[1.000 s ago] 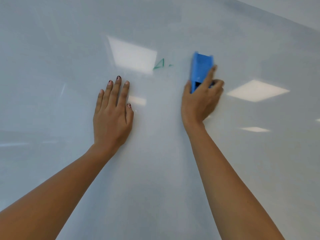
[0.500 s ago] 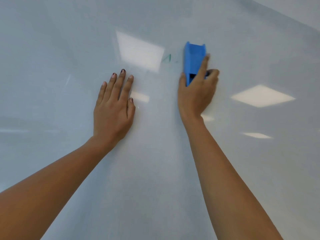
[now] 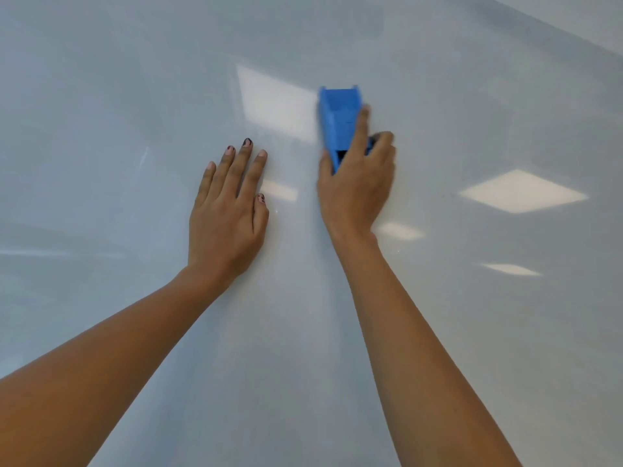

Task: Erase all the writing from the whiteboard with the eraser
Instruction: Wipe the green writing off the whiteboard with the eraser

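Note:
The whiteboard (image 3: 135, 112) fills almost the whole view and shows no writing anywhere I can see. My right hand (image 3: 357, 187) grips a blue eraser (image 3: 338, 116) and presses it flat against the board, slightly blurred. The eraser points up, with my index finger lying along its right side. My left hand (image 3: 229, 210) rests flat on the board to the left of the eraser, fingers straight and close together, holding nothing.
Bright reflections of ceiling lights lie on the board, one (image 3: 273, 102) just left of the eraser and one (image 3: 522, 192) to the right. The board's upper edge (image 3: 556, 18) runs across the top right corner.
My right hand has slid the eraser leftward over the small green marks; they are no longer visible. My left hand has stayed flat on the board.

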